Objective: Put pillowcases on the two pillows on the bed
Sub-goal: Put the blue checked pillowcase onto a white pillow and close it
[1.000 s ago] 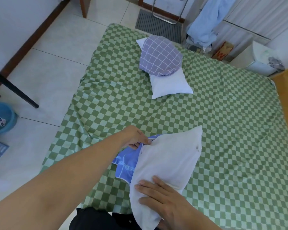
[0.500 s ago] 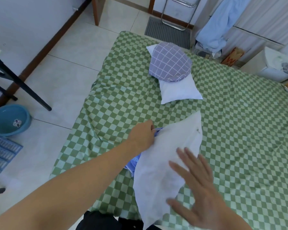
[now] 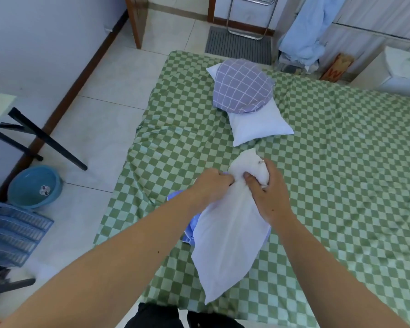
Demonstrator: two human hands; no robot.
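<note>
A bare white pillow (image 3: 227, 245) lies lengthwise on the green checked bed (image 3: 341, 185), close to its near edge. My right hand (image 3: 266, 192) grips and squeezes the pillow's far end. My left hand (image 3: 213, 185) is curled beside it at the same end, where a bit of blue cloth shows. A blue pillowcase (image 3: 191, 229) lies bunched under the pillow's left side, mostly hidden. Farther back lies a second white pillow (image 3: 258, 127) with a purple checked pillowcase (image 3: 243, 87) heaped on its far half.
The bed's left edge borders a tiled floor (image 3: 100, 129). On the floor stand a blue basin (image 3: 34, 187), a blue slatted rack (image 3: 10, 235) and a black-legged table (image 3: 33, 133). Blue clothes (image 3: 303, 34), a folding chair (image 3: 249, 17) and a white appliance (image 3: 398, 74) sit beyond the bed.
My right hand left the pillow's near end, passed over it open, and now squeezes its far end. My left hand stayed at the pillow's far left edge. The view tilted up.
</note>
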